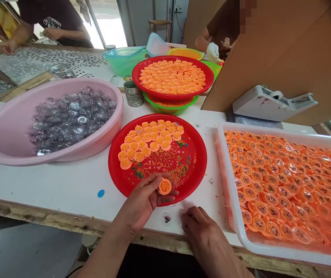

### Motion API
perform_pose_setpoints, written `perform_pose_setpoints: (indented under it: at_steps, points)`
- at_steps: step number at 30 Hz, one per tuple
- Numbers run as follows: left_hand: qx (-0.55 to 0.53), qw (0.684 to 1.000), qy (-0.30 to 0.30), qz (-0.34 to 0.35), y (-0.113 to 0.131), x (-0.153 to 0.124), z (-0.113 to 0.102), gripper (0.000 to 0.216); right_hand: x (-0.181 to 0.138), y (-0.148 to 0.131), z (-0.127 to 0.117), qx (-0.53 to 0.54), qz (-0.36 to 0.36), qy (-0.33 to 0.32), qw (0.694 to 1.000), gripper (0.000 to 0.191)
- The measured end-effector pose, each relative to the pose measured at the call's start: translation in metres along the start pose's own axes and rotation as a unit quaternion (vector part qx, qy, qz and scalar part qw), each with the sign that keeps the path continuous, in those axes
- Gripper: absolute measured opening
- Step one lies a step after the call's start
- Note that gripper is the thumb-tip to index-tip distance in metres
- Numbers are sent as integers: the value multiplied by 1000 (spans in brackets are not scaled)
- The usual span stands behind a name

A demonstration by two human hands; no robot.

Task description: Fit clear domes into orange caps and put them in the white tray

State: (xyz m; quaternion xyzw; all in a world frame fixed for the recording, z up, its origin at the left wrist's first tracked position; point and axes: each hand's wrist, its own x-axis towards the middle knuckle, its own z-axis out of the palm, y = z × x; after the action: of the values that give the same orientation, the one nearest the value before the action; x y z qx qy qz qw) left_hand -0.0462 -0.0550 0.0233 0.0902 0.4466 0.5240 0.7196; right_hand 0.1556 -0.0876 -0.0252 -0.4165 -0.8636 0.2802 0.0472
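My left hand (150, 195) pinches a small round orange plastic cup (164, 186) between thumb and fingers, its open face turned up, over the near part of a red tray (194, 154). Rows of similar orange cups (146, 139) sit on the tray's far left part. My right hand (198, 226) rests low at the table's front edge with its fingers curled down; what lies under the fingertips, if anything, is hidden. Just left of it, a clear round cap (166, 219) with a small dark print lies on the white table.
A pink basin (110, 127) of clear caps stands at left. To the right, a white bin (238, 227) holds many printed orange pieces. Behind the tray are a mug (133, 94) and a raised red tray (209, 77) of cups. A tape dispenser (270, 104) stands by cardboard. Two people work opposite.
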Motion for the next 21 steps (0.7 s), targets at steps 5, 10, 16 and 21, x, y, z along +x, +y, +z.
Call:
perform_pose_setpoints:
  at_steps: [5,10,16,21]
  points:
    - [-4,1000,7,15,-7,4,-2,12,1,-2,2,-69,-16,37,997,27]
    - [-19,999,36,11,-10,4,4,2,2,5,-2,-58,-39,35,997,23]
    - [3,998,56,8,-8,0,15,14,1,9,-19,124,20,100,987,32]
    - [45,998,44,6,-12,-2,17,19,18,-9,-40,246,18,137,959,37]
